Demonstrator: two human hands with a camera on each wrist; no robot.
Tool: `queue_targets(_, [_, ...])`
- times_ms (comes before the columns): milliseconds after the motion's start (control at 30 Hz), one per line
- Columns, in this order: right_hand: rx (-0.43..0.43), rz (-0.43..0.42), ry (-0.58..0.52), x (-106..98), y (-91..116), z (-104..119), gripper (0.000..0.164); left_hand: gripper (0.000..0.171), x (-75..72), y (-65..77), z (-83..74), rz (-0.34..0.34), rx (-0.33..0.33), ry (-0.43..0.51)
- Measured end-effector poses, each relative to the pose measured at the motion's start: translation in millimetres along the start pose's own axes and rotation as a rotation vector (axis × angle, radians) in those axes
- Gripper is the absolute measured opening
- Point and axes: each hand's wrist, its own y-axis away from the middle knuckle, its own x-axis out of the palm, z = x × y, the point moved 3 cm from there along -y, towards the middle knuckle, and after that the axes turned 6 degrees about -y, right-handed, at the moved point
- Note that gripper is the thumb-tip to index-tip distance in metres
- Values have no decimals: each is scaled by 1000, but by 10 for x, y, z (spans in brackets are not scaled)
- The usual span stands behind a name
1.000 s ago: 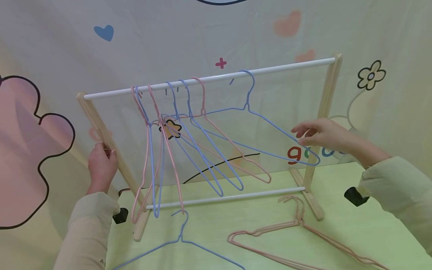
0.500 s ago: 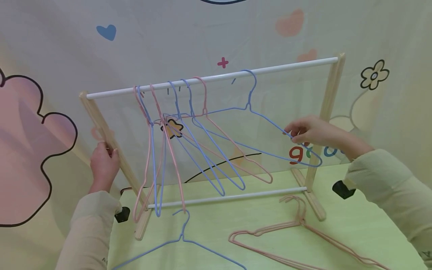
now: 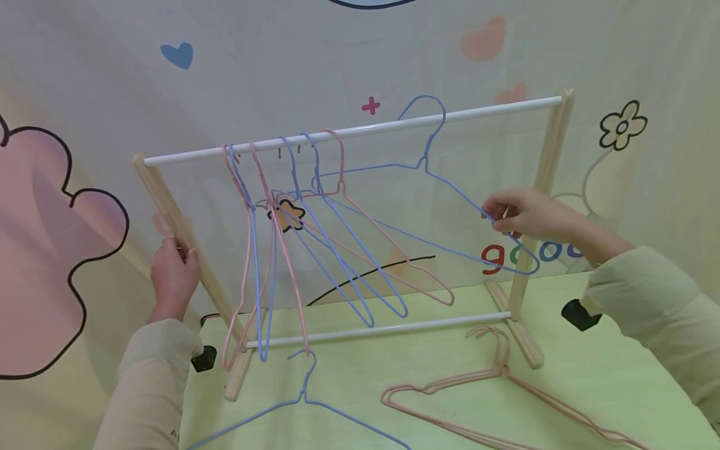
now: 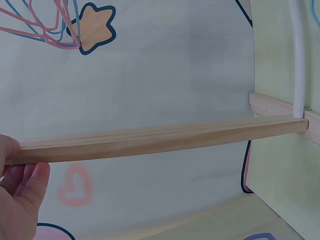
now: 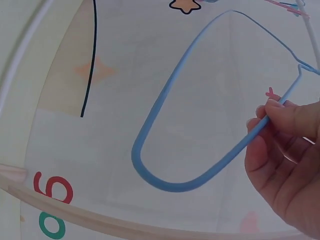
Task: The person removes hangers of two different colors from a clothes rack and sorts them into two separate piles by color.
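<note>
My right hand pinches the sloping shoulder of a blue wire hanger between thumb and fingers. In the head view that hanger's hook arches above the white top rail, its tip overlapping the rail. The right wrist view shows the rounded end of the blue hanger free below the hand. At the rack's left side, my left hand grips the wooden post; thumb and fingers wrap the same post in the left wrist view. Several pink and blue hangers hang on the rail's left half.
On the green table lie a blue hanger at front centre and a small stack of pink hangers at right. A lower white bar joins the rack's feet. A printed curtain hangs behind.
My right hand moves left onto the blue hanger's shoulder and takes hold of it. The hanger then rises and shifts right, its hook lifting above the rail. My left hand stays on the post.
</note>
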Motion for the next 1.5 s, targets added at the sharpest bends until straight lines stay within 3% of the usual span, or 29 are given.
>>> queue_targets(433, [-7, -43, 181, -146, 337, -90, 17, 29, -12, 9, -14, 0, -7, 3])
queue_targets(567, [-57, -44, 203, -127, 424, -133, 16, 29, -19, 15, -22, 5, -11, 8])
queue_targets(767, [15, -23, 182, -57, 538, -238, 19, 29, -21, 19, -19, 7, -14, 10])
queue_targets(900, [12, 8, 206, 34, 596, -298, 20, 29, -27, 20, -25, 2, -11, 12])
queue_targets(1300, [29, 145, 45, 365, 653, -446, 13, 29, -41, 16, -31, -2, -8, 9])
queue_targets(1500, [13, 165, -55, 584, 650, -597, 14, 29, -31, 16, -20, 24, -19, 6])
